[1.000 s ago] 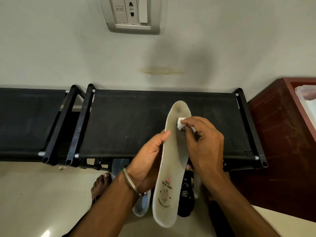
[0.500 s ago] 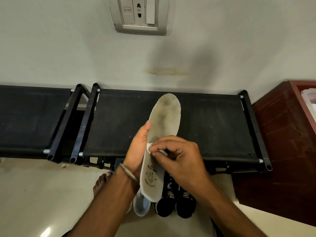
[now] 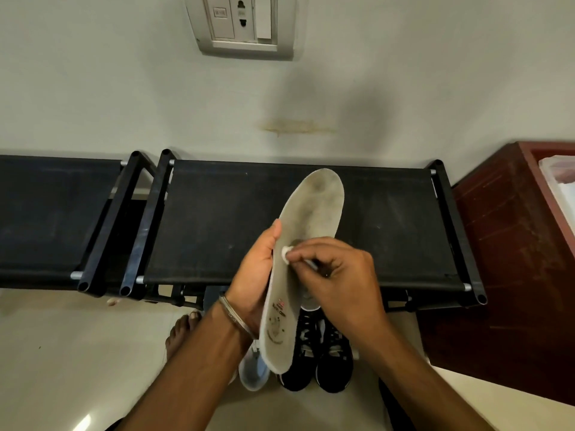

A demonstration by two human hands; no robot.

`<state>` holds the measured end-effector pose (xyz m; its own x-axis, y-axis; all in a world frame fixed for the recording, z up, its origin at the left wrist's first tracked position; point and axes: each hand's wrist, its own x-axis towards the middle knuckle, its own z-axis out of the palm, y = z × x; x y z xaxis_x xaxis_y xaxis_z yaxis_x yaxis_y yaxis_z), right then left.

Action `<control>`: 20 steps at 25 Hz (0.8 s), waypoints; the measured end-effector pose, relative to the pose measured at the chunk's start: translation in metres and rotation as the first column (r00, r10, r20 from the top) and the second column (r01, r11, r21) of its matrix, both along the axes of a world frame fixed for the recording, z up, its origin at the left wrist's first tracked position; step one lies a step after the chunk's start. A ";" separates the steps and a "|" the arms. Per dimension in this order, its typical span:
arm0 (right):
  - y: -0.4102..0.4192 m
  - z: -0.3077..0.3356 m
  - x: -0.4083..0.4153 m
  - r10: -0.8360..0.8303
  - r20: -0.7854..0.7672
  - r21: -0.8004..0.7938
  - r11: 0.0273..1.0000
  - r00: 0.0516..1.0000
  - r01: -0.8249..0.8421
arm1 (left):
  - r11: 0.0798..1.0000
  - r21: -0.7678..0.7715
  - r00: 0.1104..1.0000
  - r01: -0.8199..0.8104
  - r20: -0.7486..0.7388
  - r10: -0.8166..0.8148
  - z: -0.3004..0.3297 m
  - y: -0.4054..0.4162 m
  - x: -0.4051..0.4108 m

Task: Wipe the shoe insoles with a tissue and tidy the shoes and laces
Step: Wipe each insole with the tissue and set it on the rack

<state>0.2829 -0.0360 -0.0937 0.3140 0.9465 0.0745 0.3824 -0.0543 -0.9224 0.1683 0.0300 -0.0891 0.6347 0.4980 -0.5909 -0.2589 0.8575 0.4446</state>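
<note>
With the left hand (image 3: 253,275) gripping the insole (image 3: 298,259) by one edge and the right hand (image 3: 336,275) pinching a small tissue (image 3: 285,252), hard rubbing may shred it or, seemingly, buckle the insole.

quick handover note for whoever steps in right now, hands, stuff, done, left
Left hand: grips the insole by its edge, held up over the black rack.
Right hand: pinches a small tissue against the insole's middle.
Black shoes stand on the floor below.
Done: wiping under way.
Left: toe end looks grey and soiled; other insole, shoes and laces.
</note>
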 end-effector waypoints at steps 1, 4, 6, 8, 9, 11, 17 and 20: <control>-0.003 0.005 -0.010 0.092 -0.111 -0.009 0.996 0.990 -0.094 | 0.999 -0.017 0.999 -0.037 0.004 0.037 -0.001 0.004 -0.002; -0.007 0.010 -0.023 0.225 -0.277 0.028 0.974 0.934 -0.227 | 0.991 -0.043 0.992 -0.125 0.006 0.126 -0.007 0.014 -0.007; -0.005 0.001 -0.015 0.112 -0.024 0.052 0.992 0.993 -0.111 | 0.994 -0.042 0.995 -0.097 0.017 0.098 -0.007 0.011 -0.005; 0.000 -0.008 0.000 -0.042 0.220 0.073 0.997 0.975 0.026 | 0.999 -0.029 0.999 -0.025 0.025 0.026 -0.006 0.002 -0.001; 0.001 -0.011 0.006 -0.087 0.287 0.088 0.994 0.954 0.064 | 1.000 -0.027 0.999 0.005 0.034 -0.004 -0.005 -0.003 0.001; 0.002 -0.014 0.014 -0.126 0.338 0.125 0.988 0.933 0.088 | 0.999 -0.013 0.998 0.029 0.056 -0.028 -0.002 -0.007 0.002; 0.006 -0.013 0.027 -0.201 0.320 0.131 0.977 0.926 0.167 | 0.993 0.039 0.993 0.112 0.036 -0.113 -0.005 -0.008 0.001; 0.004 -0.009 0.013 -0.104 0.120 0.019 0.995 0.987 0.102 | 0.996 0.017 0.996 0.086 0.027 -0.086 -0.005 -0.007 0.002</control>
